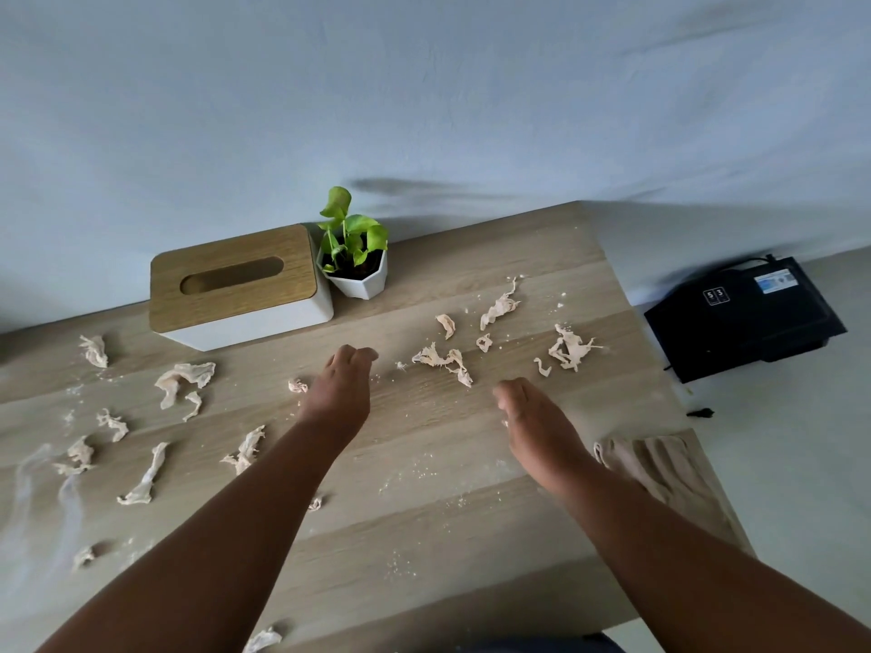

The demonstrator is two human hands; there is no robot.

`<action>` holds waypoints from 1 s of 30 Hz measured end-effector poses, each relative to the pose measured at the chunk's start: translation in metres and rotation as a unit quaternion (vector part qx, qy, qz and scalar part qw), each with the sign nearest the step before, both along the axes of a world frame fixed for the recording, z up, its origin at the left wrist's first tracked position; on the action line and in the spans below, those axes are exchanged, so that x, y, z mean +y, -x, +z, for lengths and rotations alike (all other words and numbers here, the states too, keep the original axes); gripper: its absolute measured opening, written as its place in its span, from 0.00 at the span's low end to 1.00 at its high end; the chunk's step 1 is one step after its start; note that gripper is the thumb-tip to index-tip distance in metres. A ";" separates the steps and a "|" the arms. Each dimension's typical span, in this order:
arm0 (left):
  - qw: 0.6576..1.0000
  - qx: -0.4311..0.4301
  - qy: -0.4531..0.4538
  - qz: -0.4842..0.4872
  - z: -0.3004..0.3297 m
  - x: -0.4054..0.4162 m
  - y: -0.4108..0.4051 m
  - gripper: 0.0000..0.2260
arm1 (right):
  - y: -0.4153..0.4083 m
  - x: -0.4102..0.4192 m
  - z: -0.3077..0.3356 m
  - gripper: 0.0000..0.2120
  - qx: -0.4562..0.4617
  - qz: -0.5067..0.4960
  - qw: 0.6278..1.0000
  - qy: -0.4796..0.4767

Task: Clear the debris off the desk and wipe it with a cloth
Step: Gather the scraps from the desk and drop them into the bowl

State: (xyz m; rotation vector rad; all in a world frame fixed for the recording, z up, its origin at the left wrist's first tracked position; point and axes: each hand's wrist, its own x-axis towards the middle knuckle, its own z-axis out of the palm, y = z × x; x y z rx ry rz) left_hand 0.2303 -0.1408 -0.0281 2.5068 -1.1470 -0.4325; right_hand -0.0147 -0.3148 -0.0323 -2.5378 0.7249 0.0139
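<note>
Several torn, pale tissue scraps lie scattered over the wooden desk (424, 445), among them one cluster (443, 360) at centre right, another (568, 353) further right and a piece (181, 379) on the left. Fine crumbs dust the wood. My left hand (339, 388) hovers over the desk's middle with fingers loosely bent and nothing in it, beside a small scrap (297, 385). My right hand (532, 426) hovers to the right, fingers relaxed and empty. A beige folded cloth (660, 468) lies at the desk's right edge, partly under my right forearm.
A white tissue box (235, 287) with a wooden lid stands at the back, a small potted plant (353, 256) next to it. A black device (744, 318) sits on the floor to the right of the desk. The wall runs along the far edge.
</note>
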 end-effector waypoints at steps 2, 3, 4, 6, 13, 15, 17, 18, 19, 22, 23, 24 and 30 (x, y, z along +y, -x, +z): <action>1.000 -0.001 -0.007 -0.002 0.003 0.000 0.007 0.19 | 0.006 0.001 0.001 0.27 -0.012 -0.005 1.000 -0.009; 1.000 -0.003 -0.007 0.001 0.004 0.000 0.010 0.18 | 0.009 0.001 0.001 0.28 -0.013 -0.009 1.000 -0.013; 1.000 -0.007 -0.003 0.003 0.004 0.000 0.013 0.18 | 0.012 0.002 0.002 0.29 -0.012 -0.012 1.000 -0.017; 1.000 -0.013 0.000 0.003 0.006 0.000 0.021 0.18 | 0.019 0.003 0.004 0.30 -0.012 -0.012 1.000 -0.021; 0.999 0.028 0.014 -0.021 0.018 0.004 0.040 0.07 | 0.040 0.004 0.006 0.31 -0.002 -0.035 0.999 -0.023; 0.999 0.028 0.011 -0.024 0.019 0.005 0.046 0.04 | 0.046 0.004 0.007 0.31 0.008 -0.046 0.999 -0.028; 0.999 0.028 0.016 -0.021 0.019 0.003 0.051 0.03 | 0.051 0.004 0.008 0.27 0.012 -0.052 0.998 -0.025; 0.999 0.028 0.018 -0.020 0.019 0.002 0.053 0.03 | 0.053 0.004 0.007 0.21 0.008 -0.051 0.998 -0.020; 0.999 0.026 0.018 -0.021 0.018 0.001 0.056 0.03 | 0.055 0.004 0.007 0.15 -0.005 -0.053 0.998 -0.013; 1.000 0.006 0.005 -0.020 0.014 -0.003 0.064 0.06 | 0.061 0.003 0.007 0.02 -0.038 -0.067 0.997 0.012; 1.000 0.000 0.001 -0.018 0.013 -0.004 0.067 0.07 | 0.063 0.002 0.008 0.03 -0.036 -0.073 0.996 0.019; 1.000 -0.006 -0.001 -0.018 0.012 -0.006 0.069 0.08 | 0.065 0.002 0.008 0.04 -0.033 -0.078 0.996 0.024; 1.000 -0.024 0.003 0.001 0.003 -0.020 0.079 0.17 | 0.072 -0.007 0.011 0.03 0.001 -0.100 0.995 0.016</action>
